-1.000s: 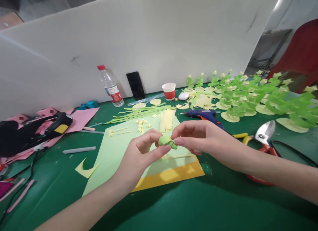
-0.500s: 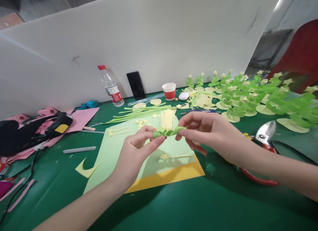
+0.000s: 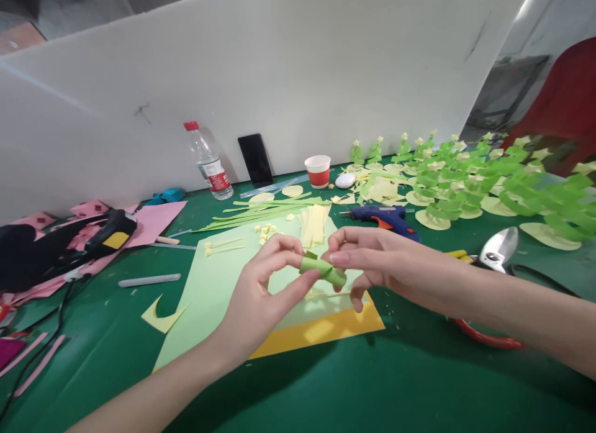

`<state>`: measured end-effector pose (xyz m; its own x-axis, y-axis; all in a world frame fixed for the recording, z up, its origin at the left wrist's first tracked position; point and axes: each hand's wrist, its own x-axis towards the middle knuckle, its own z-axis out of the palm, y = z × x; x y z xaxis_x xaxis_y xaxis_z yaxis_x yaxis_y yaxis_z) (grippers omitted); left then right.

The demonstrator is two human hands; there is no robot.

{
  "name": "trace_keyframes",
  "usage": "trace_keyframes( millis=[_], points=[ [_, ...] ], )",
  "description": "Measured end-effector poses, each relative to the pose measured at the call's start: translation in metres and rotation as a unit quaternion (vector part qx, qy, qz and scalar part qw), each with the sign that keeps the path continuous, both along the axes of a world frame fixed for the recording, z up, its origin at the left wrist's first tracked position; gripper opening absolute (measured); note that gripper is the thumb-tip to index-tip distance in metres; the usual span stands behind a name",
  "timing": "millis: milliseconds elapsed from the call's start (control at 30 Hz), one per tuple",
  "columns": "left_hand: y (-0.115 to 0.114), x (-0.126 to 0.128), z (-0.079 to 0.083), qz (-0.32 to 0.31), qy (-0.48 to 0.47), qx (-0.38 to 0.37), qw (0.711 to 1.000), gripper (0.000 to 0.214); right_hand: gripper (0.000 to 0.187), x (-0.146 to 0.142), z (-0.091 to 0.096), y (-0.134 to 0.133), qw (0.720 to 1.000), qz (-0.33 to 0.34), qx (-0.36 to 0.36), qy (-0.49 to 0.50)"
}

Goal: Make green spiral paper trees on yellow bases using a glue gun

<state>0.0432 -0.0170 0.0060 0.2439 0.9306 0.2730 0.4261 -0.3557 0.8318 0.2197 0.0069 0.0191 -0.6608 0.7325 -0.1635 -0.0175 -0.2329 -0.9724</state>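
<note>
Between my two hands is a curled green paper strip, held in the air over a light green sheet. My left hand pinches its left end between thumb and fingers. The fingers of my right hand are closed on the strip's right part. Below them, a yellow paper star on a thin stem lies partly hidden on the sheet. Farther back on the sheet are small yellow stars, stemmed stars and a stack of pale yellow strips.
Behind my right hand lies a blue glue gun; pruning shears sit by my right forearm. Finished green paper plants crowd the right back. A bottle, phone and paper cup stand along the white board. Green strips lie behind the sheet.
Both hands have come slightly closer to me and nearer together. The green strip has gone from a loose spiral to a tighter, tilted roll. More of the glue gun shows now.
</note>
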Motion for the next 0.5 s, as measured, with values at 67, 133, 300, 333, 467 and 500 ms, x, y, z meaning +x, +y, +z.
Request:
trace_keyframes(
  millis=[67, 133, 300, 333, 467, 500],
  points=[
    [-0.0027, 0.0008, -0.0002, -0.015, -0.003, 0.005, 1.000, 0.012, 0.024, -0.0001, 0.0000, -0.0004, 1.000, 0.013, -0.013, -0.021],
    [-0.0041, 0.0009, 0.0009, -0.010, -0.003, 0.001, 1.000, 0.013, 0.025, -0.0004, 0.0005, -0.0009, 0.998, 0.031, -0.004, -0.053],
    [-0.0033, -0.0007, 0.0067, 0.015, 0.006, -0.014, 1.000, 0.017, 0.008, -0.0030, 0.0021, -0.0014, 0.995, 0.015, 0.010, -0.096],
    [-0.0030, -0.0010, 0.0072, 0.016, 0.005, -0.013, 1.000, 0.017, 0.011, -0.0035, 0.0018, -0.0008, 0.996, -0.004, 0.005, -0.094],
    [-0.0029, -0.0003, 0.0069, 0.005, 0.013, -0.031, 0.999, 0.018, 0.016, -0.0018, -0.0020, 0.0042, 0.992, -0.111, 0.013, -0.062],
    [-0.0030, 0.0004, 0.0063, -0.002, 0.013, -0.045, 0.999, 0.019, 0.017, -0.0006, -0.0031, 0.0055, 0.990, -0.133, 0.021, -0.048]
  ],
)
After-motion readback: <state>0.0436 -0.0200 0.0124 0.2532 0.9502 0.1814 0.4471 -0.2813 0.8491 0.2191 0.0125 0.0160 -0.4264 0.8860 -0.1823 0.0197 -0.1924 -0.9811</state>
